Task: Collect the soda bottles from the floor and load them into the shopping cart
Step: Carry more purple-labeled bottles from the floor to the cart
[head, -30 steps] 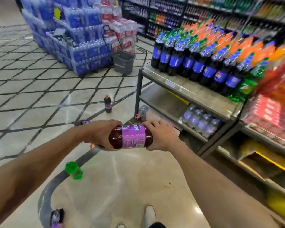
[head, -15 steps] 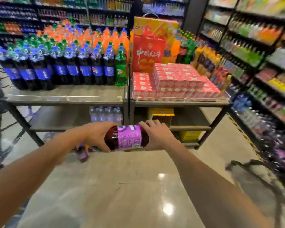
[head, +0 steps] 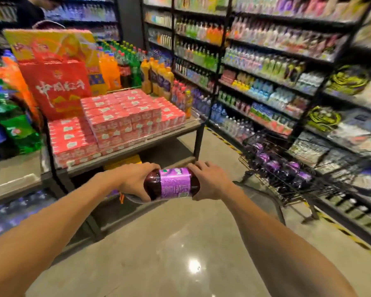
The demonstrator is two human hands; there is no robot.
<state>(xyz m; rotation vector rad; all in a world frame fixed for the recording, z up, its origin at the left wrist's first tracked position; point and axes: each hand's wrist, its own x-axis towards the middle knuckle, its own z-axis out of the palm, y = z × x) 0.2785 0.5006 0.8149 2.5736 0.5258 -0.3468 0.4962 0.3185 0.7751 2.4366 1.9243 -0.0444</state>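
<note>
From the head camera, a dark plastic soda bottle with a purple label (head: 172, 183) lies sideways in the air, left of the black wire shopping cart (head: 291, 188) and apart from it. The left hand (head: 135, 181) wraps one end and the right hand (head: 210, 182) clasps the other, with its fingers curled over the top.

More purple-labelled bottles (head: 272, 166) lie inside the cart. Further left of the cart is a metal display table (head: 198, 144) stacked with red cartons (head: 116, 123). Behind the cart run blurred black shelves of drinks (head: 266, 86). Glossy beige floor (head: 159, 254) lies between the bottle and the cart.
</note>
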